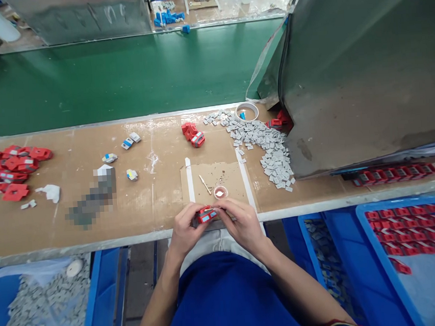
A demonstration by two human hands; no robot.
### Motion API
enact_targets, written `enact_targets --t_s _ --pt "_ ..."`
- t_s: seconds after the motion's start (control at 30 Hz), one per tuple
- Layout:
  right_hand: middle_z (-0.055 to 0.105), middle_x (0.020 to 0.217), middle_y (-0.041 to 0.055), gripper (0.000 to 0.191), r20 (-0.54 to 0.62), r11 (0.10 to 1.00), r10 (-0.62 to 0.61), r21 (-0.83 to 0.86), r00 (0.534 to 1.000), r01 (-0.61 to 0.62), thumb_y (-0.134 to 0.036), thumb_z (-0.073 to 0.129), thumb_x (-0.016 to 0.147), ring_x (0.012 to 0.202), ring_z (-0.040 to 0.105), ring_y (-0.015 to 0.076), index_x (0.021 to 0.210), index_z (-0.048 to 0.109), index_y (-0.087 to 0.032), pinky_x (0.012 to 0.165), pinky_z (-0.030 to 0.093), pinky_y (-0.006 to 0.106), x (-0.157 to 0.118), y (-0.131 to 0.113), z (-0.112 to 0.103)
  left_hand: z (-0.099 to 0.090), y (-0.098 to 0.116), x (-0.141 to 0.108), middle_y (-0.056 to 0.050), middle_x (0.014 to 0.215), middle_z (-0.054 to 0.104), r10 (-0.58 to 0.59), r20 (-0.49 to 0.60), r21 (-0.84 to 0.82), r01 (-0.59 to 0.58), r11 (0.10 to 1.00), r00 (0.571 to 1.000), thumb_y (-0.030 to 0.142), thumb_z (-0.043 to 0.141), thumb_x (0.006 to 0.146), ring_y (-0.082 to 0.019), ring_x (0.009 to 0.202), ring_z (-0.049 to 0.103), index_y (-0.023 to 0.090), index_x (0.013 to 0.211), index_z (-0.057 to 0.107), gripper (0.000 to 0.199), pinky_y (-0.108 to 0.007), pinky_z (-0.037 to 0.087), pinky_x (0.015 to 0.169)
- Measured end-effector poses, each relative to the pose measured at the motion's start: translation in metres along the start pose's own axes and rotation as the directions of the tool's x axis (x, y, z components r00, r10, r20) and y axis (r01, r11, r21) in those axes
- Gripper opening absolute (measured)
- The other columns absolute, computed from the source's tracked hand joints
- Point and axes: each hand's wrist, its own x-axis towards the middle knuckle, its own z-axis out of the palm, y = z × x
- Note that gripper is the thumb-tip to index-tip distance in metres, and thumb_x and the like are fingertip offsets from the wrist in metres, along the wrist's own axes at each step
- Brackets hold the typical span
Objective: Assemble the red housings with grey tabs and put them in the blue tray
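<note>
My left hand (185, 230) grips a small red toy car body (206, 215) with pale blue windows, just over the table's front edge. The fingers of my right hand (242, 225) are pinched together at the car's right end; whatever small thing they hold there is hidden. Just beyond the hands stands a little round cup (220, 192) with reddish-brown contents. A thin pale stick (204, 184) lies to its left on a taped cardboard sheet (231, 172). Farther back are a few red car bodies (191, 134) and a spread of small grey plates (268, 142).
Red parts (14, 165) are heaped at the left. A tape roll (247, 112) rests among the grey plates. A large metal housing (367, 75) blocks the right. Beyond the table runs a green belt (124, 80). Blue bins (389, 270) flank me below, one with rows of red cars.
</note>
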Motion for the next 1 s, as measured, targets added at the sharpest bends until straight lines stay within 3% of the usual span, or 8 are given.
enact_targets --t_s 0.3,0.43,0.53,0.6,0.73,0.83,0.93,1.0 --pt "0.076 0.089 0.0049 0.019 0.05 0.999 -0.006 0.04 0.999 0.004 -0.019 0.053 0.105 0.078 0.072 0.018 0.1 0.071 -0.022 0.073 0.058 0.028 0.008 -0.002 -0.004 -0.001 0.0 0.0 -0.006 0.09 0.075 0.025 -0.008 0.004 -0.025 1.0 1.0 0.027 0.072 0.093 -0.019 0.08 0.069 0.019 0.1 0.071 0.01 -0.028 0.054 0.073" --pt "0.075 0.091 0.0062 0.019 -0.08 0.998 0.051 0.043 0.995 -0.048 -0.022 0.055 0.104 0.085 0.072 0.0198 0.1 0.073 -0.022 0.077 0.058 0.03 0.007 0.0 -0.018 -0.001 -0.001 -0.001 -0.007 0.092 0.076 0.01 -0.005 0.007 -0.01 1.0 1.0 0.027 0.073 0.092 -0.019 0.082 0.071 0.019 0.101 0.071 0.012 -0.028 0.054 0.075" --pt "0.072 0.093 0.0076 0.021 -0.211 0.994 0.109 -0.005 0.972 -0.112 -0.025 0.055 0.104 0.085 0.069 0.0205 0.101 0.076 -0.022 0.073 0.056 0.032 0.006 0.011 -0.028 -0.001 -0.001 -0.001 -0.006 0.093 0.076 0.0 -0.005 0.005 0.0 1.0 1.0 0.027 0.073 0.092 -0.019 0.082 0.071 0.019 0.101 0.071 0.013 -0.028 0.054 0.075" --pt "0.069 0.092 0.0075 0.022 -0.236 0.992 0.118 -0.026 0.965 -0.127 -0.026 0.056 0.104 0.083 0.067 0.0202 0.1 0.077 -0.022 0.07 0.055 0.032 0.005 0.022 -0.028 -0.001 -0.002 -0.001 -0.006 0.093 0.076 0.001 -0.007 0.003 -0.001 1.0 1.0 0.026 0.074 0.092 -0.018 0.082 0.071 0.019 0.102 0.071 0.013 -0.027 0.054 0.076" --pt "0.065 0.096 0.0078 0.023 -0.147 0.99 0.142 0.0 0.979 -0.143 -0.026 0.056 0.104 0.089 0.066 0.0206 0.104 0.078 -0.022 0.078 0.055 0.034 0.002 0.035 -0.013 -0.002 -0.004 -0.001 -0.006 0.094 0.076 0.015 -0.008 -0.015 -0.015 1.0 1.0 0.023 0.075 0.091 -0.018 0.084 0.071 0.019 0.104 0.071 0.014 -0.026 0.054 0.077" --pt "0.065 0.106 0.0101 0.025 -0.08 0.986 0.164 -0.018 0.983 -0.166 -0.029 0.055 0.104 0.099 0.066 0.0228 0.118 0.075 -0.023 0.083 0.056 0.036 0.002 0.034 -0.011 -0.003 -0.006 -0.001 -0.005 0.094 0.077 0.012 -0.011 -0.027 -0.013 1.0 1.0 0.022 0.075 0.09 -0.018 0.084 0.072 0.019 0.103 0.071 0.014 -0.025 0.055 0.077" --pt "0.065 0.12 0.0123 0.032 -0.069 0.985 0.151 -0.072 0.986 -0.155 -0.034 0.058 0.102 0.104 0.066 0.0239 0.13 0.068 -0.022 0.084 0.056 0.036 0.013 0.037 -0.033 -0.003 -0.007 -0.001 -0.006 0.096 0.077 0.008 -0.005 -0.039 -0.008 0.999 1.0 0.021 0.075 0.09 -0.018 0.086 0.073 0.019 0.103 0.071 0.014 -0.025 0.055 0.078" --pt "0.066 0.118 0.0112 0.028 -0.112 0.98 0.152 -0.11 0.982 -0.165 -0.034 0.057 0.102 0.098 0.066 0.0232 0.124 0.07 -0.022 0.083 0.054 0.037 0.029 0.05 -0.057 -0.004 -0.007 -0.001 -0.006 0.096 0.078 0.004 0.002 -0.046 -0.004 0.999 1.0 0.02 0.074 0.09 -0.018 0.086 0.073 0.019 0.104 0.072 0.014 -0.026 0.056 0.078"
